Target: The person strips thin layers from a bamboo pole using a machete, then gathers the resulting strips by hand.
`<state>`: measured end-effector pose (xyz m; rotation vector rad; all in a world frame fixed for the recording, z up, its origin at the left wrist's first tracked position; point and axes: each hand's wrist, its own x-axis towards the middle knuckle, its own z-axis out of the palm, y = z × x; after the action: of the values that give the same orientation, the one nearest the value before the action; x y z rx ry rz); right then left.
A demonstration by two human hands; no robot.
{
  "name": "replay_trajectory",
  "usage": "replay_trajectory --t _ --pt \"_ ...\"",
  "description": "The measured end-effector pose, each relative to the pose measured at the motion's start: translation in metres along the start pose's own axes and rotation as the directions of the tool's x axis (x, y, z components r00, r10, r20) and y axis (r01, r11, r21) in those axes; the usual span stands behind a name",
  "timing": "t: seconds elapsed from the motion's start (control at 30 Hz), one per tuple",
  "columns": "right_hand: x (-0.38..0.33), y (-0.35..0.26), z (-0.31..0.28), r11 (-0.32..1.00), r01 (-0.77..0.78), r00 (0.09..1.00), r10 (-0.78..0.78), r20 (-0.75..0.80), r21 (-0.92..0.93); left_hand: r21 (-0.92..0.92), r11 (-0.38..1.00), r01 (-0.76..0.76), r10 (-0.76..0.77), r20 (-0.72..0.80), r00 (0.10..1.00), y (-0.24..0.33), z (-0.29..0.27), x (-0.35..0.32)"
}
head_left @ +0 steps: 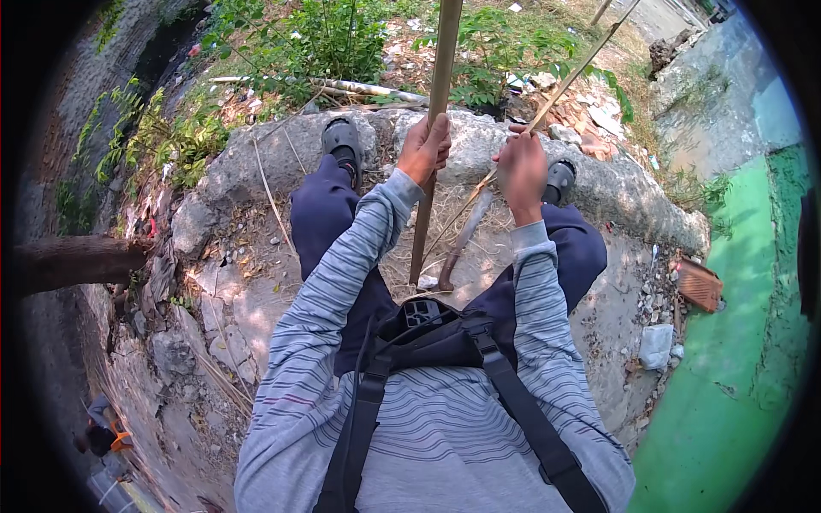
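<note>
- A thick bamboo pole, tan and smooth, stands nearly upright between the seated person's knees. Its lower end rests on the dusty concrete ground; its top runs out of view. The left hand is wrapped around it partway up.
- A thin bamboo strip, pale and narrow, slants up to the right from the right hand, which grips it.
- A curved blade hangs below the right hand, beside the pole's lower part.
</note>
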<state>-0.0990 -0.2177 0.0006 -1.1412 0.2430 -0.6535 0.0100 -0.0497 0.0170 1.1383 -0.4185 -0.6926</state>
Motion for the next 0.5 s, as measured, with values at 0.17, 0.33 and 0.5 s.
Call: replay_trajectory --t 0.17,0.33,0.5 --pt "0.011 -0.030 -0.033 0.970 0.124 0.988 -0.101 -0.117 0.211 -0.066 0.987 -0.147 0.124 -0.269 0.955 0.023 -0.033 0.018" --pt "0.017 -0.056 -0.061 0.968 0.187 0.966 -0.150 -0.213 0.166 -0.175 0.956 -0.237 0.185 -0.269 0.945 0.043 -0.049 0.014" --pt "0.010 -0.051 -0.044 0.984 0.123 0.987 -0.108 -0.121 0.131 -0.147 0.965 -0.216 0.174 -0.253 0.952 0.040 -0.040 0.009"
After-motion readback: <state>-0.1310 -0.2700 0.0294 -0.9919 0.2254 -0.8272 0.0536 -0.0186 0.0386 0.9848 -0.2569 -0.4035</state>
